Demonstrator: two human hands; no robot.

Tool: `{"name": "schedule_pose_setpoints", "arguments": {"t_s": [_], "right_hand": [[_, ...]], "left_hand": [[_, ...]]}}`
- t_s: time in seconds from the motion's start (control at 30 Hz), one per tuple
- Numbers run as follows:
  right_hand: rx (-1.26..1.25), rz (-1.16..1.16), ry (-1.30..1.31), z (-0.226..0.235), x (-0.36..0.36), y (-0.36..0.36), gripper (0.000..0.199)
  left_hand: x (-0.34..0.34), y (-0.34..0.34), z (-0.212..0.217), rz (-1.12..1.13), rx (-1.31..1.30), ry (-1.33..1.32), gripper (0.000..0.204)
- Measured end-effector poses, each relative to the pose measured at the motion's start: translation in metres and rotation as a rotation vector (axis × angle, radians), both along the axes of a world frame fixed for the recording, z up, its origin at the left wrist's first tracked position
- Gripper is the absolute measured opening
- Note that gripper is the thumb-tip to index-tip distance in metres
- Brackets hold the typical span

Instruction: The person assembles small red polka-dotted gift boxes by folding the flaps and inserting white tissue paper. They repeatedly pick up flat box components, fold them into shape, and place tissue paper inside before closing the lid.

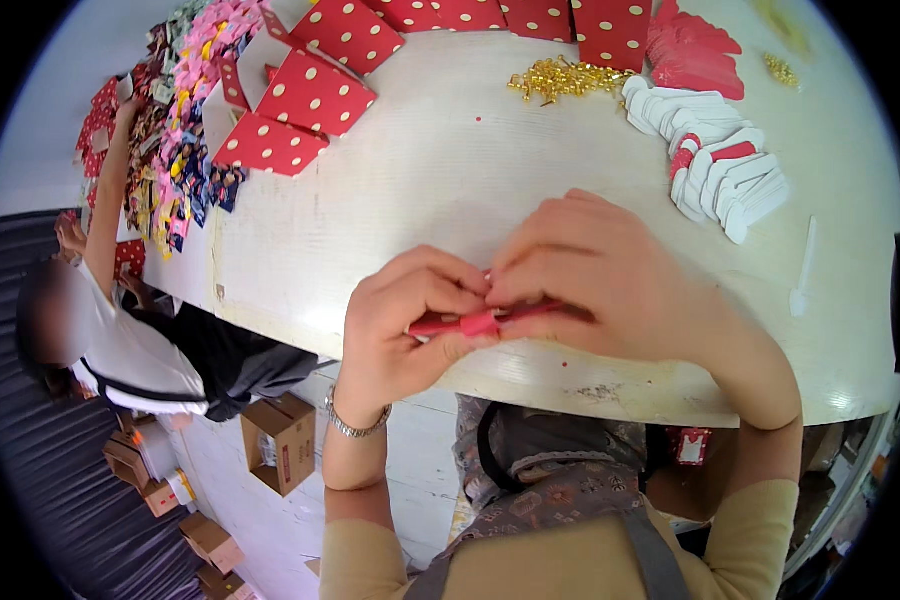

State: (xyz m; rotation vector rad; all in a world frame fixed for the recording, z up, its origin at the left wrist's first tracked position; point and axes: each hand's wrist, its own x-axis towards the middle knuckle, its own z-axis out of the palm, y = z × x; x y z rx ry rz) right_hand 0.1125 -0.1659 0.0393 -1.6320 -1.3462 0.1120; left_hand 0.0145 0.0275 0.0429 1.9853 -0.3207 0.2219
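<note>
Near the table's front edge, both hands pinch a folded red paper piece (481, 324) between thumbs and fingertips. My left hand (398, 318) grips its left end, with a metal-band watch on that wrist. My right hand (610, 278) closes over the other end, its fingertips meeting the left ones at the middle. The fingers cover most of the piece, so its full shape is hidden. Beyond the hands lie a pile of gold paper fasteners (560, 82), a fanned stack of white strips (725, 165) with some red faces, and a heap of red paper cutouts (695, 55).
Red polka-dot paper boxes (315, 95) stand in a curve along the far side. Many small colourful wrapped packets (185, 130) are heaped at left, where another person (145, 340) reaches in. A white plastic stick (803, 265) lies at right; cardboard boxes (288, 440) stand on the floor.
</note>
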Motion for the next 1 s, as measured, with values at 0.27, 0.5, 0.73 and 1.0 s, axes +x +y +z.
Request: {"name": "schedule_pose_setpoints", "arguments": {"t_s": [0.27,0.5,0.73,1.0], "right_hand": [[0.097,-0.071,-0.094,-0.002,-0.018,-0.005,0.021],[0.107,-0.146,0.154,-0.010,-0.028,-0.002,0.018],[-0.089,-0.152,0.235,0.008,-0.038,-0.034,0.017],[-0.721,0.073,0.058,0.084,-0.045,-0.153,0.031]], "left_hand": [[-0.016,-0.019,-0.015,0.041,-0.263,-0.021,0.013],[-0.024,-0.038,-0.026,0.192,-0.546,0.022,0.011],[-0.017,-0.026,-0.016,-0.154,-0.288,0.070,0.020],[0.045,0.154,0.012,0.881,0.953,-0.574,0.031]]}}
